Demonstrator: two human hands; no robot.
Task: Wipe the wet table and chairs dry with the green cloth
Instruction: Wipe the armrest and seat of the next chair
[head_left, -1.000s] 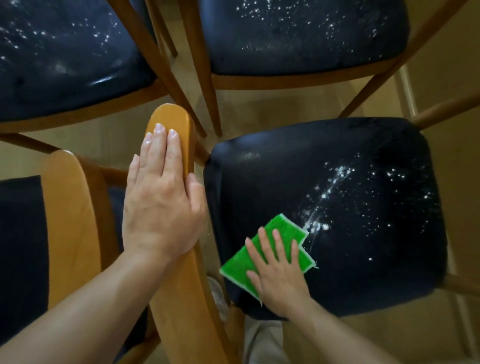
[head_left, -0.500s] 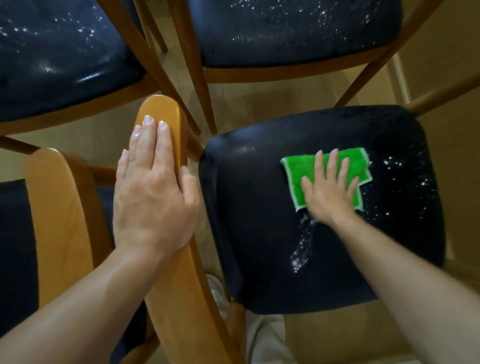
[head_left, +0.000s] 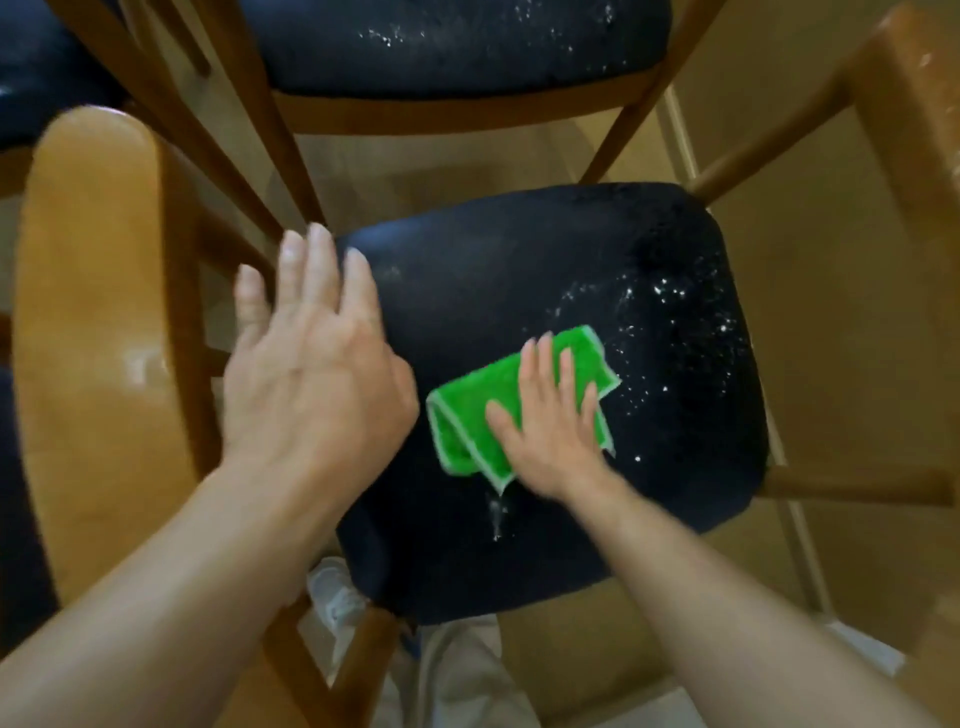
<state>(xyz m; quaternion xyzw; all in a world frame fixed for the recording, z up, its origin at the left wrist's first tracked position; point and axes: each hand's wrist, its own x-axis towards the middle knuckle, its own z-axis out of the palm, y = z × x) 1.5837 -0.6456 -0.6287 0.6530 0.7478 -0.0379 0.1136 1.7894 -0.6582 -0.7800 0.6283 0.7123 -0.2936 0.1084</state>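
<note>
At far left, a curved wooden chair back (head_left: 98, 332) stands upright beside a dark seat edge. Just to its right, the left hand (head_left: 311, 374) is extended palm down with straight, slightly spread fingers (head_left: 291, 270); the fingertips lie over the rear left corner of the dark chair seat (head_left: 519, 270), and contact with the seat cannot be confirmed. No object is held in this hand. At centre, the seat is dark across its left portion. The green cloth (head_left: 467, 415), folded and edged in pale trim, lies flat on the seat near its middle. The right hand (head_left: 550, 431) presses down on the cloth with the palm flat and its fingers (head_left: 566, 374) straight and slightly spread. A short wet streak (head_left: 496, 514) runs on the seat just below the cloth corner. To the right of the cloth, scattered water droplets (head_left: 675, 312) cover the right portion of the seat. Behind, a second dark chair seat (head_left: 457, 47) also carries droplets. Below the seat, a white shoe (head_left: 337, 592) rests on the floor.
</note>
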